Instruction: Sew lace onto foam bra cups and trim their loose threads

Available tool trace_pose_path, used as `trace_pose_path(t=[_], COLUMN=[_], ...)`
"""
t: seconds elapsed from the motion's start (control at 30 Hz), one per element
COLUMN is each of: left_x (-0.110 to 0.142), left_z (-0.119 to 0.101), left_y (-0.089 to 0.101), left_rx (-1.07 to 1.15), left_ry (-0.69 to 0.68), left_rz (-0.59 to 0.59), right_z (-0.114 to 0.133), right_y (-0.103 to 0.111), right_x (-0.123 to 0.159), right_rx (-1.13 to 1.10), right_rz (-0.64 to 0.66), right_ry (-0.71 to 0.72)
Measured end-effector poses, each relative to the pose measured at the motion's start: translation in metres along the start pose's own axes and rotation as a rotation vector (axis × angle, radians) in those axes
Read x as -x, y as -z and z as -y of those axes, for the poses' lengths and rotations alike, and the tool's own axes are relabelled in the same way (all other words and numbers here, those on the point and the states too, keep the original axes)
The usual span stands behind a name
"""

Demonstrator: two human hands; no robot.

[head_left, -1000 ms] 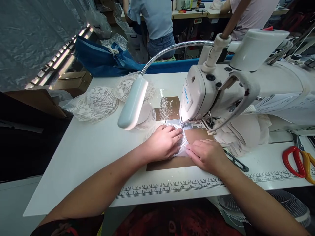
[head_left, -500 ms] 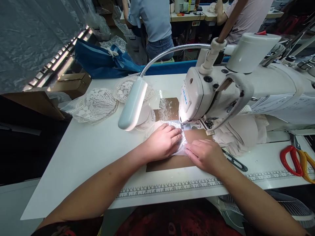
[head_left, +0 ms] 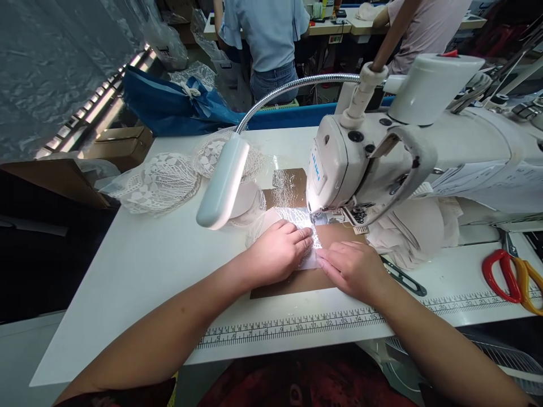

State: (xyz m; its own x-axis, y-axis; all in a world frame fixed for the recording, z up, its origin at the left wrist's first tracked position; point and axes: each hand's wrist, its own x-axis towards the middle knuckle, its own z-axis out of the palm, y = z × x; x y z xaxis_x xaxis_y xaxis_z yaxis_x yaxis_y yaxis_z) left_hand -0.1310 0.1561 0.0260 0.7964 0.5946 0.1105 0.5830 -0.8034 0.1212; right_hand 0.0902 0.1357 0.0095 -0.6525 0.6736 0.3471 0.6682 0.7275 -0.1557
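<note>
A piece of white lace fabric lies under the needle end of a white sewing machine. My left hand rests flat on the lace, its fingers stretched toward the presser foot. At the near right edge of the fabric, my right hand has thumb and fingers closed on the lace. Its lower fingers are partly hidden. Brown board shows beneath the work. Left of the machine, more lace cups and a pale round piece lie on the table.
A bendable lamp hangs over the white table. Stacked beige pieces, a dark slotted tool and red-and-yellow-handled scissors are on the right. A ruler strip runs along the front edge. Two people sit beyond.
My left hand has slid slightly toward me, showing more lace above its fingers. My right hand stays nearly in place. The person in blue has shifted their arms.
</note>
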Motion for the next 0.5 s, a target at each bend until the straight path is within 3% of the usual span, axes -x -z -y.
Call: trace_pose_path(t=[0.5], left_x=[0.000], left_z=[0.013], left_y=[-0.005], left_rx=[-0.078], left_ry=[0.061], left_rz=[-0.053], right_z=[-0.002], right_y=[-0.003], right_x=[-0.005], right_rx=[0.104], right_rz=[-0.024], right_ry=[-0.008])
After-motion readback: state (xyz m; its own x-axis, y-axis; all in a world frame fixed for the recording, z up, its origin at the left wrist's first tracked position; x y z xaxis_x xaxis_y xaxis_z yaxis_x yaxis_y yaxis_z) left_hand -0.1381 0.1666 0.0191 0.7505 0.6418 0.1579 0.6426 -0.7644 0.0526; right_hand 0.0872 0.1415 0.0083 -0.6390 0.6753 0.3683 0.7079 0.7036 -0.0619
